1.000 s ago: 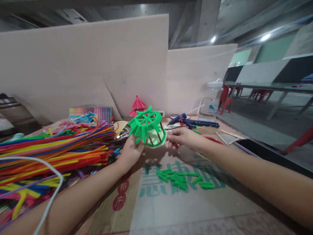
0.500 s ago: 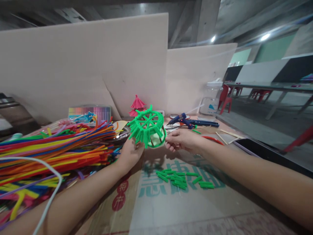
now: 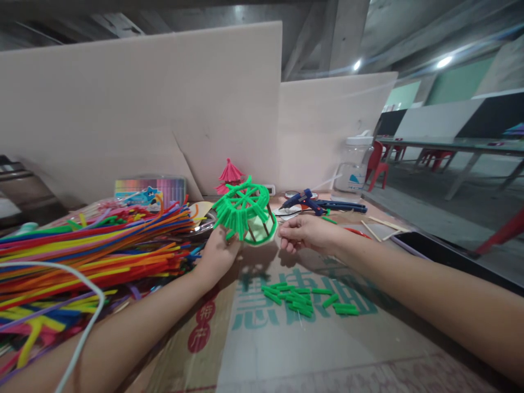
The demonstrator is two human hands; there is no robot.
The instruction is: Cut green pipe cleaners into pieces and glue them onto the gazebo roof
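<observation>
A small green pavilion model (image 3: 248,204) made of fuzzy pipe cleaners is held up above the table. Its spoked roof has a fringe of short strips on the left and front, and brown posts join it to a pale base. My left hand (image 3: 221,251) grips the model from below on its left; the fringe hides some fingertips. Close beside the base's right edge is my right hand (image 3: 301,233), thumb and fingers closed together; I cannot tell what, if anything, is between them. Several short green pipe cleaner pieces (image 3: 301,297) lie on the cardboard below.
Many coloured pipe cleaners (image 3: 102,234) are heaped on the left, crossed by a white cable (image 3: 88,281). Behind stand a pink pagoda model (image 3: 230,173), a marker set (image 3: 151,191), a blue glue gun (image 3: 301,202) and a clear jar (image 3: 352,169). Thin wooden sticks (image 3: 380,229) lie at right.
The pavilion model has turned in my left hand, its roof tipping left and lower, so more of the posts and base shows. My right hand has shifted slightly right.
</observation>
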